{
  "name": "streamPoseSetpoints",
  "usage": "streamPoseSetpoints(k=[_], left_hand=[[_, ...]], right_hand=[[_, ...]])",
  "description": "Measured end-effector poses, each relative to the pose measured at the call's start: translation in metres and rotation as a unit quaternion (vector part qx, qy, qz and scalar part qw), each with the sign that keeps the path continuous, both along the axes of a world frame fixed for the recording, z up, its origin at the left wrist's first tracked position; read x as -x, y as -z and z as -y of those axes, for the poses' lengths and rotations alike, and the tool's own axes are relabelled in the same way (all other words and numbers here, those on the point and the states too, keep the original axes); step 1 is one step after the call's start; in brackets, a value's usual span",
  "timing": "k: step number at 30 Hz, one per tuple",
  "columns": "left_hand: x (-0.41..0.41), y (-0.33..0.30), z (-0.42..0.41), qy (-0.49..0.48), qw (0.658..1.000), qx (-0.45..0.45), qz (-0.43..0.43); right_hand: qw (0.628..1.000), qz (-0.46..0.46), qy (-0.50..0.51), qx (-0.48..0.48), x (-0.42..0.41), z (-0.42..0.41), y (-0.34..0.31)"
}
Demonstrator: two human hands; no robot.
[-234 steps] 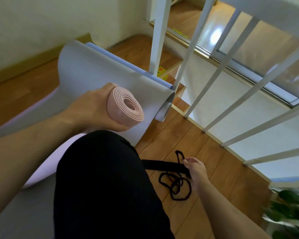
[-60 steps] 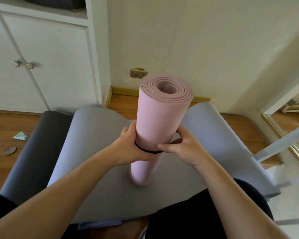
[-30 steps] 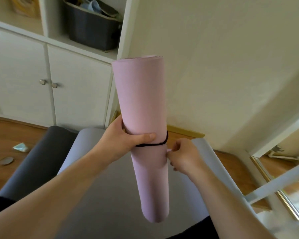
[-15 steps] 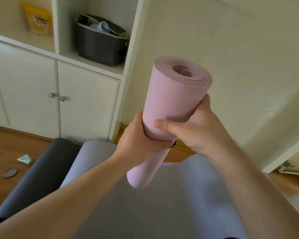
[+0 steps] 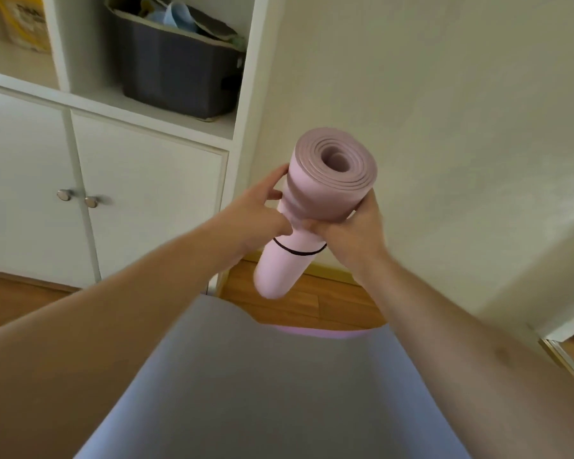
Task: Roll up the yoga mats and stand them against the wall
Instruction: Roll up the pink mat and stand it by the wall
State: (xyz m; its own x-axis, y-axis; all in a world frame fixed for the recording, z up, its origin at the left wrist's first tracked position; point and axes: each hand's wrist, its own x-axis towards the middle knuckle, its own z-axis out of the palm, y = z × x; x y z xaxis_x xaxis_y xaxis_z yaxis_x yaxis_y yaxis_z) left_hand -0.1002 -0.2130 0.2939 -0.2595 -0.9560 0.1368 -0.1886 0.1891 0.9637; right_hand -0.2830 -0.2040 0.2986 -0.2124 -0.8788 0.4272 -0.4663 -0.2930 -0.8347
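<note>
A rolled pink yoga mat (image 5: 325, 190) hangs in the air in front of the cream wall (image 5: 444, 111), its spiral end tilted toward me. A thin black cord (image 5: 297, 251) circles its lower half. My left hand (image 5: 262, 210) holds the roll's left side, fingers against it. My right hand (image 5: 352, 231) grips it from below and on the right. A grey yoga mat (image 5: 262, 385) lies flat on the floor under my arms, with a pink edge (image 5: 312, 332) showing at its far end.
A white cabinet (image 5: 130, 193) with two knobbed doors stands at the left, next to the wall. Its open shelf holds a dark bin (image 5: 179, 67) and a yellow bag (image 5: 24, 24). Wood floor and a yellow skirting board (image 5: 328, 271) run along the wall's foot.
Both hands have carried the roll forward and to the right, toward the wall. My grip has shifted up the roll, so the black cord now shows below my hands.
</note>
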Motion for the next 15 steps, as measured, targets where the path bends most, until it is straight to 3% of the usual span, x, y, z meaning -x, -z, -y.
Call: streamPoseSetpoints(k=[8,15], left_hand=[[-0.001,0.081,0.163,-0.041,0.994,-0.091,-0.054],[0.009,0.136,0.249,-0.087,0.987,-0.12,-0.07]], right_hand=[[0.999,0.007,-0.015,-0.032,-0.009,0.197,0.103],[0.997,-0.018,-0.032,-0.074,-0.007,0.3,0.148]])
